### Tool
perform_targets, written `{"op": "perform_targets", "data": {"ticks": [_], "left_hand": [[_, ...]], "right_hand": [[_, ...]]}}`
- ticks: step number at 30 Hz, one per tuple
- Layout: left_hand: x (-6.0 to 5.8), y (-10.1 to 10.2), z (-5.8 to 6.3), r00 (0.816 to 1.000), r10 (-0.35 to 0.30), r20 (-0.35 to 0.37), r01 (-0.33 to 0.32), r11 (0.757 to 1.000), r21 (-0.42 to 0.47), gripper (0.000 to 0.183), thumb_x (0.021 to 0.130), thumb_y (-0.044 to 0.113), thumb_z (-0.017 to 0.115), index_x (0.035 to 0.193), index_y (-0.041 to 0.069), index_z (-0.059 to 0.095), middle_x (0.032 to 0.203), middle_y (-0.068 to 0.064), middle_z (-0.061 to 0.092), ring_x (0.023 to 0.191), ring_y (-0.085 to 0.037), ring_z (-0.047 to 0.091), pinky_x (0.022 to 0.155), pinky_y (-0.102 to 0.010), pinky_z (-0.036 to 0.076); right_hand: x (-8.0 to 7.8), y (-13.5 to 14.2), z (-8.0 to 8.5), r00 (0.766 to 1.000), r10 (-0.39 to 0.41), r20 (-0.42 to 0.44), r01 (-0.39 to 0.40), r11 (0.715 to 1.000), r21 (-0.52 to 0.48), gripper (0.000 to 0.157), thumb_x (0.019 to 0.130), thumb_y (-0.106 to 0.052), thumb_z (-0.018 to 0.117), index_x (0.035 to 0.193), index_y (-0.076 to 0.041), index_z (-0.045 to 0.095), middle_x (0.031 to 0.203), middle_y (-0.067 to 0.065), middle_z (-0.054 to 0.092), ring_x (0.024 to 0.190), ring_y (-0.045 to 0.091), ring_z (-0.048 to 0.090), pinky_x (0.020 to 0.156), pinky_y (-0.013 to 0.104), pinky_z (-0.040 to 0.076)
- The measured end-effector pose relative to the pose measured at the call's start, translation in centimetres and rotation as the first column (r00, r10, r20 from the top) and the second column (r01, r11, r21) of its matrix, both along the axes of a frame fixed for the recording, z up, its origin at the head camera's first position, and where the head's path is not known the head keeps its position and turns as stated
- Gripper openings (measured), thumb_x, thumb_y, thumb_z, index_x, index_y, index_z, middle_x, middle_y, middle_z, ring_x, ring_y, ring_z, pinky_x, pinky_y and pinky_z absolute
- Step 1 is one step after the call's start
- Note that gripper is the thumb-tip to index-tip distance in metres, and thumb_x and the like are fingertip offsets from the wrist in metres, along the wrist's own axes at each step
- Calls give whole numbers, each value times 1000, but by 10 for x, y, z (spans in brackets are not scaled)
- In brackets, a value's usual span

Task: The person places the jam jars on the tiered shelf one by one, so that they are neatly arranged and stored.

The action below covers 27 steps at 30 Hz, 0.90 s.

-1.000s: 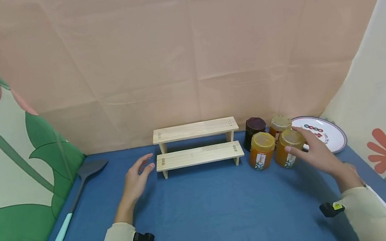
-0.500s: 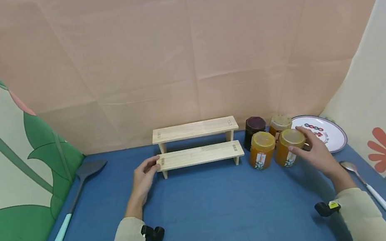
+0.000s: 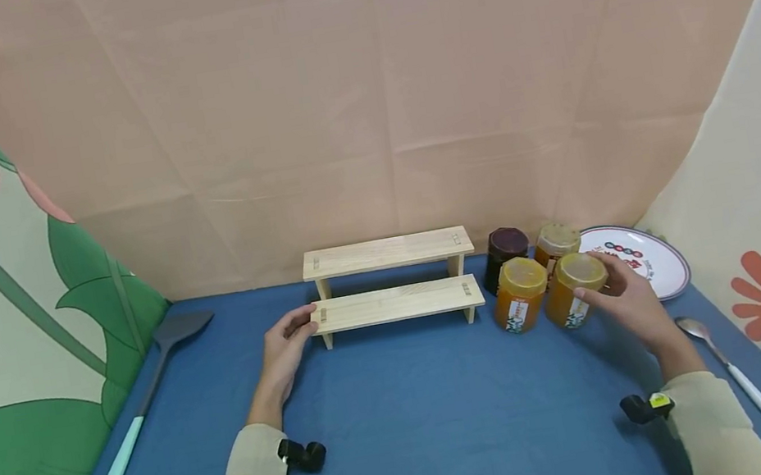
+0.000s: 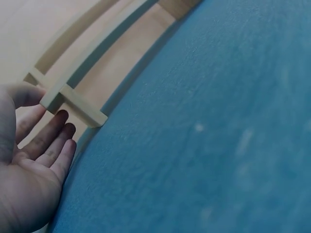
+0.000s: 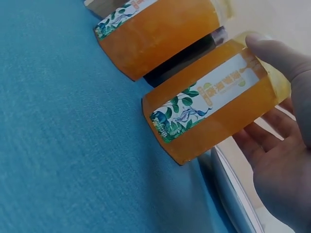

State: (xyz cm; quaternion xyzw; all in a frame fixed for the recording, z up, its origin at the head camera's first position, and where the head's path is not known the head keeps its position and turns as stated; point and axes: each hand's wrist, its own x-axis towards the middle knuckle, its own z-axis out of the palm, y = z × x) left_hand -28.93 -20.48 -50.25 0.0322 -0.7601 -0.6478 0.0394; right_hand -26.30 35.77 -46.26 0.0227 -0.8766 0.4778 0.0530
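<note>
Blue cloth point(image 3: 455, 425), left hand point(image 3: 283, 357) pinching stand point(image 3: 398, 303), right hand point(image 3: 637, 309) gripping amber jar point(image 3: 569, 296), dark jar point(image 3: 505, 253) and plate point(image 3: 664, 259) behind

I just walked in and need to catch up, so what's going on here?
A person's left hand holds the left end of the lower shelf of a pale wooden two-tier stand. The right hand has its thumb and fingers round a yellow-lidded amber jar, which appears to be standing on the blue cloth. Close by stand two more amber jars and a dark jar with a dark lid. A white plate with a dark rim is behind the right hand.
</note>
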Motion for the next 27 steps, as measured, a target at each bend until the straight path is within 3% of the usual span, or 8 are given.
{"op": "perform_targets", "data": {"ticks": [3,6,8,11,16,22,24,27], "left_hand": [[0,-2,0,1000,-1,15,1,1000,11,38,103,17,64,141,14,63,145,-11,58,133,-22,53,114,-37,44],[0,-3,0,1000,-8,29,7,999,31,39,103,15,63,142,13,62,148,-12,56,136,-24,51,117,-40,41],[0,-3,0,999,-10,36,8,999,39,40,103,14,63,142,12,62,148,-12,56,137,-25,50,118,-41,40],[-1,-3,2,999,-7,40,5,999,46,41,103,14,63,143,12,61,149,-12,55,137,-24,51,117,-39,41],[0,-2,1,999,-4,45,2,999,50,41,102,13,63,143,12,61,147,-10,57,135,-22,52,117,-37,42],[0,-3,-2,999,-25,45,22,997,71,41,101,12,64,143,12,61,147,-10,57,134,-22,52,117,-38,42],[-1,-3,-2,999,-27,42,24,997,73,41,101,12,64,142,12,62,147,-10,57,134,-22,52,117,-39,42],[-1,-3,-2,999,-24,37,22,997,69,41,101,13,64,142,13,62,147,-10,57,135,-23,52,118,-40,41]], "right_hand": [[-1,2,1,1000,-1,-3,1,1000,24,82,98,-43,70,164,-20,28,160,19,44,133,27,54,105,42,53],[-1,2,2,1000,2,-9,-1,1000,23,80,97,-41,72,163,-20,31,158,18,47,125,7,54,94,19,50],[-1,2,3,1000,5,-12,-5,1000,14,80,96,-41,73,162,-19,33,157,20,47,120,-2,52,89,12,47],[-1,1,5,1000,3,-15,-3,1000,13,79,96,-41,74,161,-18,35,155,19,49,120,-2,51,88,11,46],[0,1,4,1000,-16,-8,16,999,30,79,96,-44,73,161,-19,36,150,13,52,128,18,55,90,16,48],[1,3,-2,999,-46,13,45,998,35,82,95,-46,72,162,-18,33,151,14,50,137,37,52,105,43,55],[1,3,-2,999,-48,12,48,998,34,83,95,-46,72,162,-18,34,151,15,50,136,37,52,103,38,56],[2,2,1,999,-51,0,51,998,34,82,94,-45,74,161,-18,35,149,13,52,131,26,56,92,17,53]]}}
